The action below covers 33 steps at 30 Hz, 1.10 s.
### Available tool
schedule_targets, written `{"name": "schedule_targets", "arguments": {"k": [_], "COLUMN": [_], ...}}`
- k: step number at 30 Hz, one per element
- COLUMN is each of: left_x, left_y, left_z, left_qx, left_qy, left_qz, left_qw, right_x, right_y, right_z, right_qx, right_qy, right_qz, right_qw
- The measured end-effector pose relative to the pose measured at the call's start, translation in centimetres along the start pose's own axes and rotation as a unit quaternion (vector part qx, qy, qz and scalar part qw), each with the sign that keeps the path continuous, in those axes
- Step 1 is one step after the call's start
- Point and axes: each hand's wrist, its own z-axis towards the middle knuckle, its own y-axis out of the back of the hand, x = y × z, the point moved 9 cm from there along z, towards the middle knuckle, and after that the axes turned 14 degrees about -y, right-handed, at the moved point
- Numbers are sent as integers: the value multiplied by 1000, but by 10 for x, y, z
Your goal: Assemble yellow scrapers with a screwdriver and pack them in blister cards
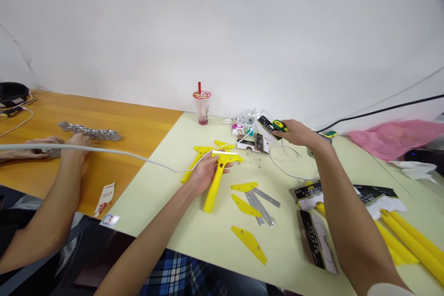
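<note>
A yellow scraper (215, 187) with a pale strip along its head is gripped by my left hand (204, 175), its handle pointing down toward me. Farther right, my right hand (294, 133) is closed around a green-and-yellow screwdriver (279, 125); its shaft is hidden. Behind the left hand lie more yellow scraper parts (199, 150). Three loose yellow plates (249, 244) and several grey metal blades (265, 198) rest on the pale table (194, 240) in front. Small screws (259, 166) are scattered below the right hand's side.
A white cable (163, 165) crosses in front of the left hand. Behind are a cup with a red straw (202, 108), a power strip (247, 118) and black-and-white packaging (267, 134). Yellow handles (412, 236) lie right. At left, a co-worker's hands (78, 141) touch metal parts (100, 134).
</note>
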Motion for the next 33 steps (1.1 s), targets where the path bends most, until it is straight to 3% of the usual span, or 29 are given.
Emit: {"name": "schedule_targets", "arguments": {"k": [6,13,16,19,22,25,29,33], "left_x": [-15,-36,-38,-41,-49,-54,-72,-117], "left_y": [-3,-3,-4,-22,-39,-58,-101,-134], "left_z": [0,-3,-5,-1,6,17,37,72], "left_qx": [-10,-69,-115,-77,-26,13,71,43], "left_qy": [-28,-72,-49,-27,-45,-49,-38,-129], "left_qz": [-19,-66,-143,-237,-263,-240,-203,-204], "left_qw": [999,993,982,968,963,969,976,969], "right_x": [-9,0,-1,11,29,38,53,65], "right_y": [39,57,64,77,95,100,97,100], "right_z": [-24,-43,-48,-64,-93,-113,-128,-134], "right_qx": [-119,-148,-156,-174,-183,-140,-89,-114], "right_qy": [-41,-11,-2,80,193,202,208,262], "right_qz": [-95,-112,-92,-5,110,171,195,199], "right_qw": [988,983,983,981,958,954,954,938]}}
